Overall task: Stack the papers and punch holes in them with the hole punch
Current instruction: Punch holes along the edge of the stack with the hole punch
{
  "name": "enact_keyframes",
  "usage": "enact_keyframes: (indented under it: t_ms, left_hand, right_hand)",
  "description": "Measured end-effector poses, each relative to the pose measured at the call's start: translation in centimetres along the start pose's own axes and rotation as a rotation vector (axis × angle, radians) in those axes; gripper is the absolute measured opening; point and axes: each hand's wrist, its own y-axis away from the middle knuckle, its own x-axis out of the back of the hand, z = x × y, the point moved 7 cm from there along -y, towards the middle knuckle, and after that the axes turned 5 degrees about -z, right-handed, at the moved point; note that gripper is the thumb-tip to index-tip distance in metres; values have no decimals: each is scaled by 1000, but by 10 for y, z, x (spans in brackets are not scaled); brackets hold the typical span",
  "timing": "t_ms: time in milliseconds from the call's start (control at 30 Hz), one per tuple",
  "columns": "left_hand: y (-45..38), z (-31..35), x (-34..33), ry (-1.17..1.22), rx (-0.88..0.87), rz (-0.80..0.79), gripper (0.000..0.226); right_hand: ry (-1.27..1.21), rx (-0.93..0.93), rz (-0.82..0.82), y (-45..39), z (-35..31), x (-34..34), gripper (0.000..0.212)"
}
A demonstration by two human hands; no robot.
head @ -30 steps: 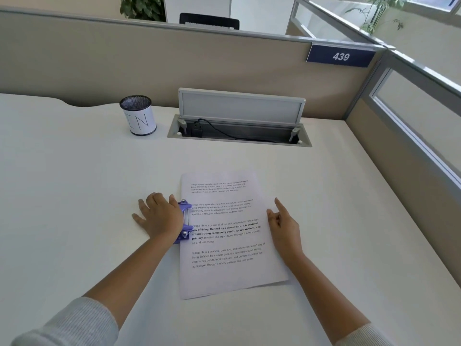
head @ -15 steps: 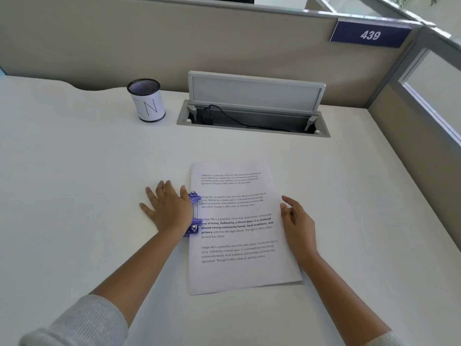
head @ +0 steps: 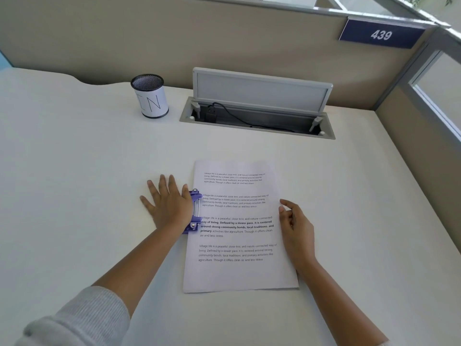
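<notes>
- Right now the left hand [head: 167, 205] lies flat, fingers spread, palm pressing down on the purple hole punch [head: 194, 211]; it holds nothing in a closed grasp.
- Punch sits at the left long edge of the papers [head: 239, 236], roughly mid-length, jaws over the margin; how deep the sheets go in is hidden, so can't tell if they're fully seated.
- Right hand [head: 296, 231] rests at the right edge of the papers, fingers loosely curled, fingertips touching the sheet, gripping nothing.
- Risk 1: stack looks square, but w/ only light fingertip contact on the right, a hard press could skew the sheets, so the holes wouldn't line up.
- Risk 2: palm sits on the outer side of the punch; off-centre force could tip or slide it on the smooth desk [head: 74, 171], giving partial holes.
- Risk 3: text starts very close to the left margin, so holes may clip the first letters.
- Room: desk is bare on both sides and toward the person; plenty of space to slide things.
- Limits: open cable tray [head: 257, 121] and pen cup [head: 151, 96] stand well apart at the back; partition wall [head: 424, 151] closes the right side.
</notes>
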Motion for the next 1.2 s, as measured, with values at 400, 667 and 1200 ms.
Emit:
enact_keyframes:
  t_ms: [400,667,1200]
  left_hand:
    - [4,3,7,-12,8,-35,58]
    - [23,30,36,-145,-214,264,19]
    - [-12,-5,79,216,-125,200,38]
  right_hand:
    - [-57,-3,-31,2,-2,0,27]
    - [-55,-10,-52,2,-2,1,29]
    - [32,-100,-94,-5,4,7,40]
